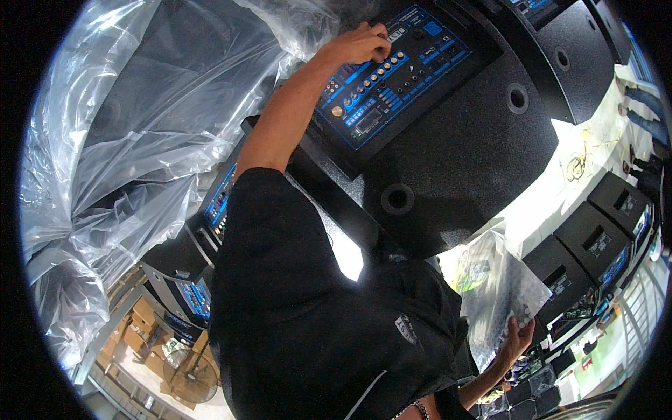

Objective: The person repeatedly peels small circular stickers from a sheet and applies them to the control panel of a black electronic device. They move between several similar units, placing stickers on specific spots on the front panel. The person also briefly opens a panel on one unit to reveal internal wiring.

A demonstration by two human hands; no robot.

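My left hand (364, 43) reaches over a black speaker box (455, 157) with its fingers curled down onto the blue-edged control panel (392, 77). Its fingertips press together near the top of the panel, and whatever is between them is hidden. A row of pale round knobs (374, 75) runs just below that hand. Low on the right, my right hand (516, 339) grips the edge of a clear plastic bag (500, 294). Small pale round pieces show through the bag near the fingers, too small to name.
Crumpled clear plastic sheeting (133, 140) hangs over the left side. Several more black speaker boxes (598, 241) stand in a line at right. Cardboard boxes (140, 325) and a fan (189, 376) are at lower left. Another person's legs (644, 112) show at far right.
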